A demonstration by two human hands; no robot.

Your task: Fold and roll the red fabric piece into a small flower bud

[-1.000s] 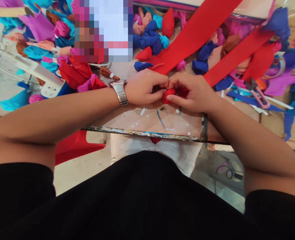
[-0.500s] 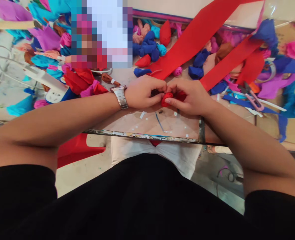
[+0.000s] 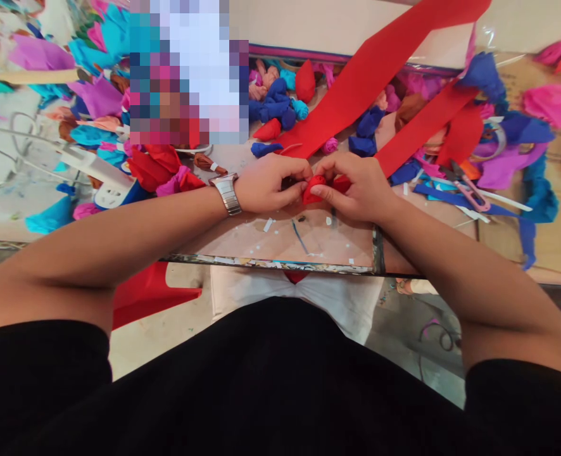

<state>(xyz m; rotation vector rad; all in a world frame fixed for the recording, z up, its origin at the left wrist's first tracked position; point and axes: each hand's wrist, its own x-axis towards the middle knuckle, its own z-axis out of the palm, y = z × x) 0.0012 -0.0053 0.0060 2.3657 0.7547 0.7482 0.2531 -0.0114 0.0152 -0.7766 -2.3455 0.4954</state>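
My left hand [image 3: 271, 183] and my right hand [image 3: 356, 187] meet over the near edge of the table [image 3: 280, 244], both pinching a small rolled red fabric bud [image 3: 313, 189]. The bud is the end of a long red fabric strip [image 3: 375, 69] that runs up and to the right across the table. A metal watch [image 3: 226, 193] sits on my left wrist. Most of the bud is hidden by my fingers.
Piles of rolled fabric buds in blue [image 3: 275, 104], red [image 3: 150, 164], pink and turquoise cover the table. More red strips [image 3: 427, 126] lie to the right. Pink-handled scissors [image 3: 470, 190] rest right of my right hand. A white power strip [image 3: 104, 180] lies at left.
My hands kept hold of the red bud and worked it slightly between the fingers. The view shifted, so everything sits a little lower in the picture.
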